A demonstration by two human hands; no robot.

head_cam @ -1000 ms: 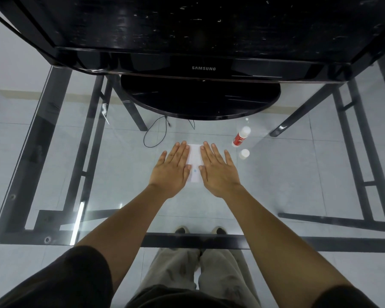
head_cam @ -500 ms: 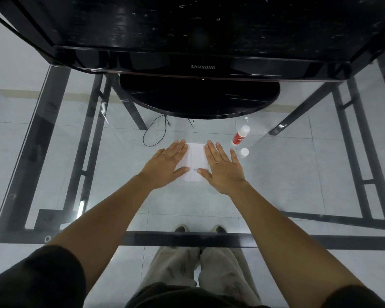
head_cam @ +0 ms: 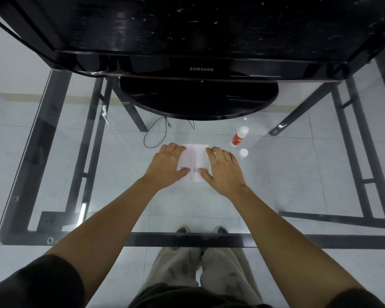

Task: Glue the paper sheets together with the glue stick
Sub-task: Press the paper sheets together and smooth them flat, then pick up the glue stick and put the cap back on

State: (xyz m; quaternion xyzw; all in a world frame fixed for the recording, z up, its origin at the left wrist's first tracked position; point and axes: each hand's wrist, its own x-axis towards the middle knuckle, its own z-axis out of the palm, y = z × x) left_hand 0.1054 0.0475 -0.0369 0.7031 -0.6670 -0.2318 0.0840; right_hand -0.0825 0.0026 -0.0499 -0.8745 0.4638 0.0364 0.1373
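Observation:
White paper sheets [head_cam: 195,160] lie flat on the glass table in the middle of the head view. My left hand [head_cam: 168,165] rests palm down on their left edge and my right hand [head_cam: 222,168] on their right edge, fingers spread, gripping nothing. A strip of paper shows between the two hands. The red and white glue stick [head_cam: 238,136] lies to the right of the paper, beyond my right hand. Its white cap [head_cam: 243,152] stands apart, just below it.
A black Samsung monitor [head_cam: 200,41] with a round base [head_cam: 198,101] stands at the back of the glass table [head_cam: 298,174]. Black metal frame bars run under the glass at left, right and front. A thin cable [head_cam: 156,134] lies behind the paper.
Both hands have slid apart across the paper, from side by side at its middle to its left and right edges, uncovering more of the sheet.

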